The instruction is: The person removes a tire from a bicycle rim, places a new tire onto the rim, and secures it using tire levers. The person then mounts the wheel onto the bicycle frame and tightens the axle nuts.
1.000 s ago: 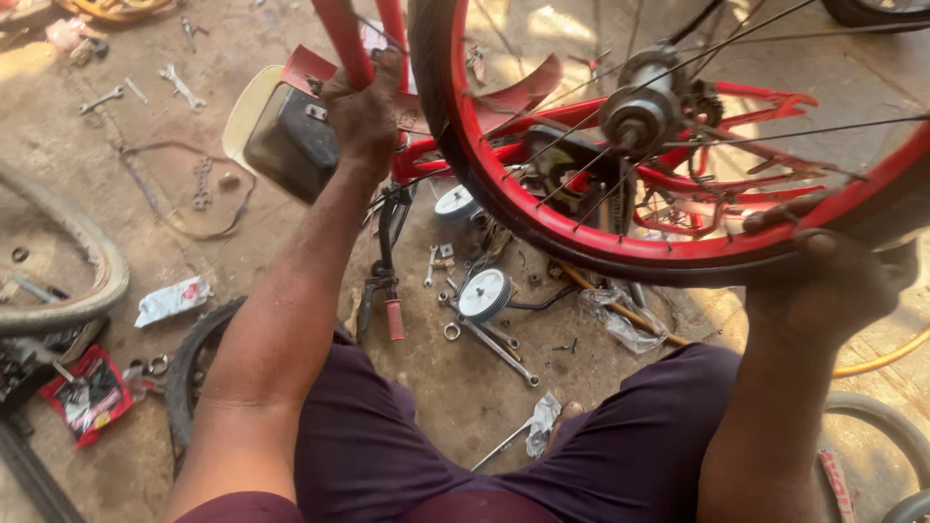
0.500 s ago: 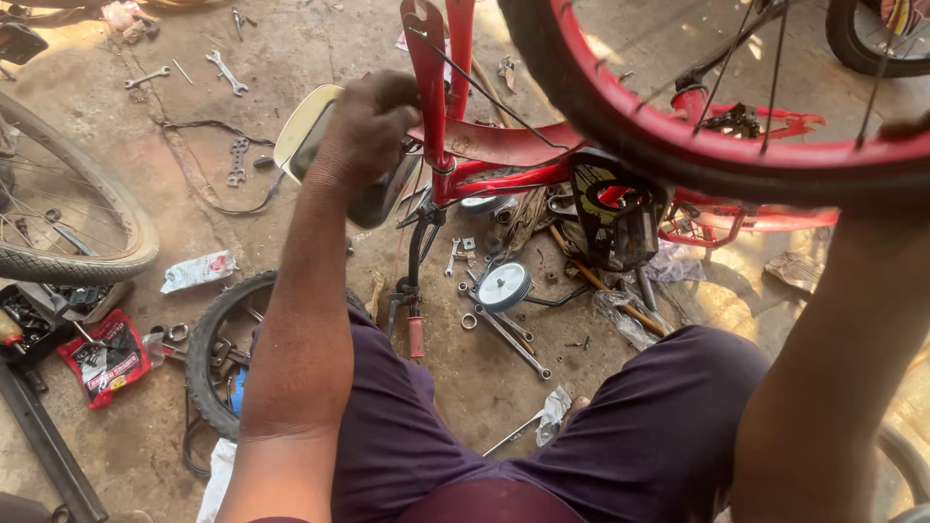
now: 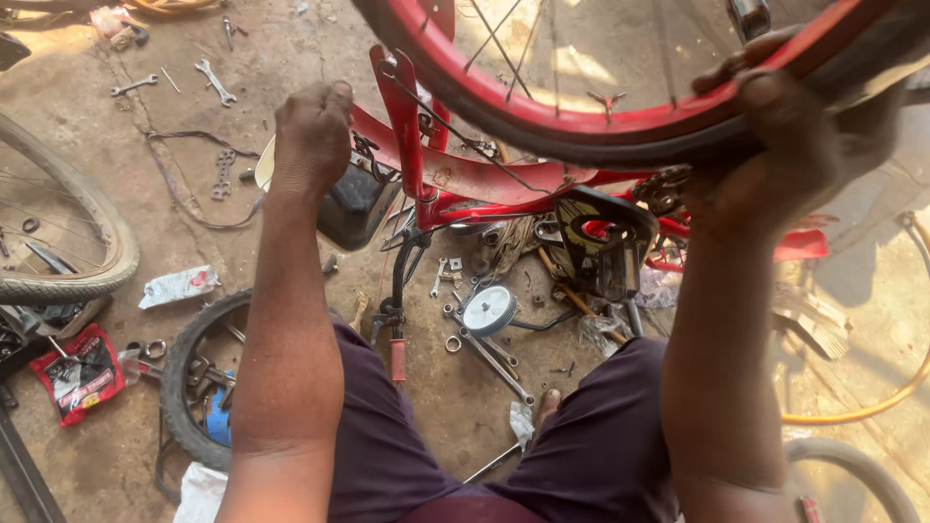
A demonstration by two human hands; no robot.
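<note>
Concrete workshop floor (image 3: 291,58), littered with wrenches. My right hand (image 3: 785,145) is closed on the red bicycle wheel (image 3: 581,121), overhead and right of centre. My left hand (image 3: 312,136) is fisted beside the red frame (image 3: 407,126), leftward of the wheel.

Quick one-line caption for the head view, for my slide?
Right hand grips the red wheel rim; left hand rests closed beside the red bicycle frame, tools scattered on the floor.

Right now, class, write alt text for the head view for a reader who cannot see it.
The right hand grips a red wheel of an upturned red bike; the left hand rests by its seat. Wrenches lie on the floor.
</note>
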